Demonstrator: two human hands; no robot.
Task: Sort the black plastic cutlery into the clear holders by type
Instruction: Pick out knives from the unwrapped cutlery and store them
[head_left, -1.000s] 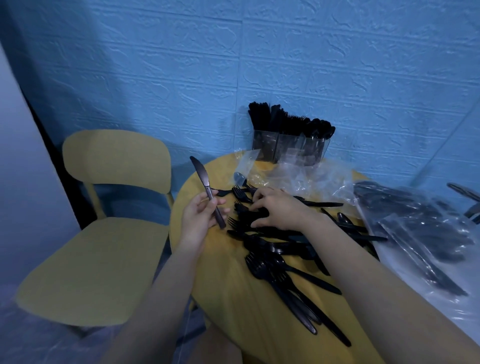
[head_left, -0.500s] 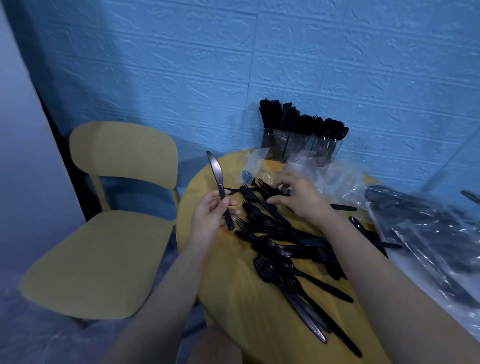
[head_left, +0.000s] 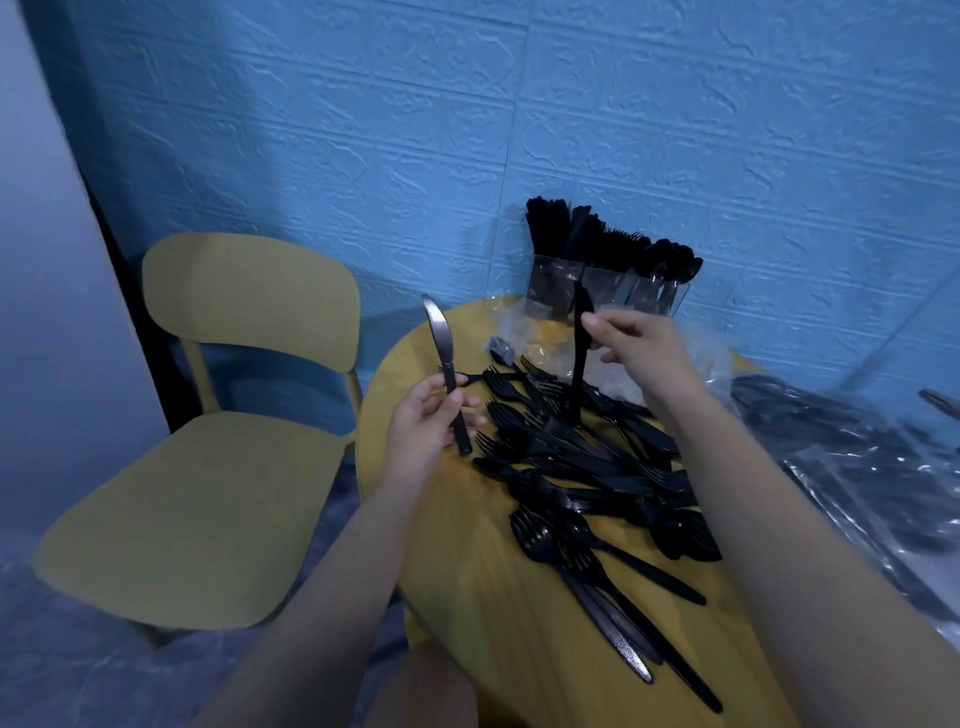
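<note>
Gripping a black plastic knife (head_left: 447, 374) upright by its handle, left hand (head_left: 423, 431) raised beside the table edge. Pinching a second black plastic piece (head_left: 579, 353) upright over the loose black cutlery pile (head_left: 582, 467), right hand (head_left: 641, 353) near the clear holders (head_left: 608, 283) on the round yellow table (head_left: 498, 623).

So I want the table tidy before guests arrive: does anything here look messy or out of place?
Yes. Loose black cutlery lies heaped and crisscrossed on the yellow table, mostly forks pointing every way. Crumpled clear plastic wrap lies in front of the clear holders.
</note>
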